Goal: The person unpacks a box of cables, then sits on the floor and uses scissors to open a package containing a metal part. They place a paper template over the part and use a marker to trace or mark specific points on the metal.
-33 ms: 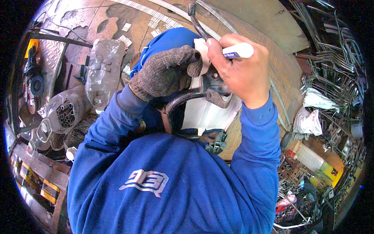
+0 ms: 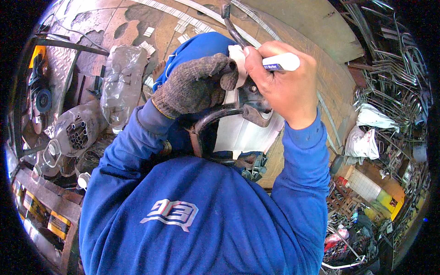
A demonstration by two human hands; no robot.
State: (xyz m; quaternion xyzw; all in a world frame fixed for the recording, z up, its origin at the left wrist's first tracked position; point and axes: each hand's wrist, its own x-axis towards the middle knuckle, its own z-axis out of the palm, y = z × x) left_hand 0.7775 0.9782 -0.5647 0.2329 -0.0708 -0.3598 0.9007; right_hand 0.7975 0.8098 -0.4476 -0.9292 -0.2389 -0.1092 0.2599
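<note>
My bare right hand (image 2: 286, 85) is closed round a white marker (image 2: 282, 62), whose back end sticks out past the fingers; its tip is hidden. On my left hand (image 2: 197, 85) is a dark grey knit glove, its fingers curled together at the left edge of a white sheet (image 2: 243, 135). What they grip is hidden. A dark bent metal tube frame (image 2: 215, 117) with a bracket (image 2: 252, 94) lies over the sheet, between my hands and above my lap. Another tube arm (image 2: 234, 33) reaches away beyond my right fingers.
Clear plastic bottles (image 2: 121, 87) lie on the left, one cut open with short tubes (image 2: 78, 133) inside. An angle grinder (image 2: 43, 98) is at the far left. Bent metal rods (image 2: 394, 78) pile up at right, beside white bags (image 2: 362, 142). Long strips (image 2: 174, 13) lie across the floor ahead.
My right hand and the marker have shifted very slightly to the right and down. The left hand and the metal frame look the same.
</note>
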